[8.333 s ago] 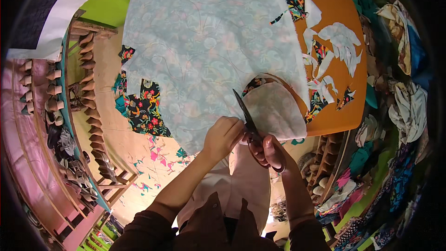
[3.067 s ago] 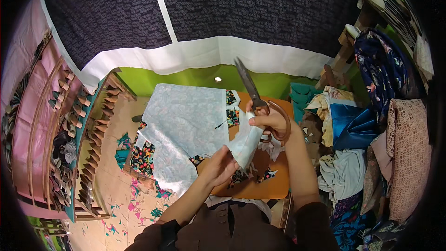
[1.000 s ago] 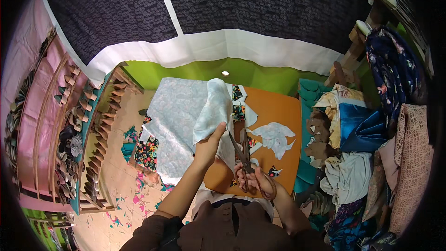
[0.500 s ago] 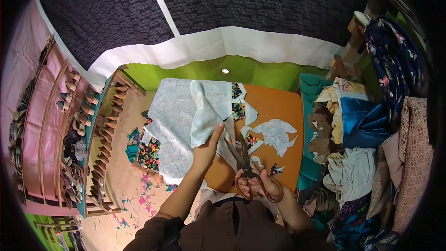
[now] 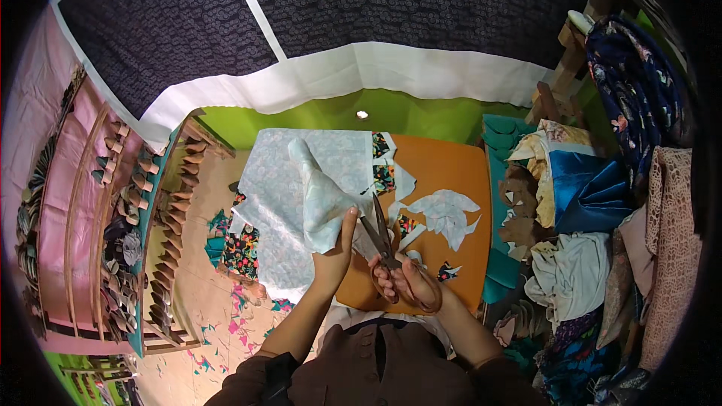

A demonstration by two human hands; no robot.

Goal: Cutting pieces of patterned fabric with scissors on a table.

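Observation:
My left hand (image 5: 338, 248) is closed on a floppy fabric piece (image 5: 320, 207), pale on its visible side, with a narrow rounded end pointing away from me. In my right hand (image 5: 406, 280) are large dark scissors (image 5: 388, 254), fingers through the handle loops. Their blades stand apart and point away, right beside the held fabric's right edge. Beneath lies a wide pale-backed cloth (image 5: 274, 173) with dark floral print showing at its turned edges. Several cut pale pieces (image 5: 445, 214) lie to the right of the scissors.
The cloth lies on an orange-brown table (image 5: 444, 154). On the left stand racks of shoe forms (image 5: 171, 233), and coloured scraps (image 5: 237, 301) litter the floor. Folded fabrics, including a shiny blue one (image 5: 587, 188), are piled at right. A dark patterned curtain (image 5: 421, 7) hangs ahead.
My right hand and the scissors have moved slightly forward and left, and the blades have come closer together. The held fabric's far end has swung left.

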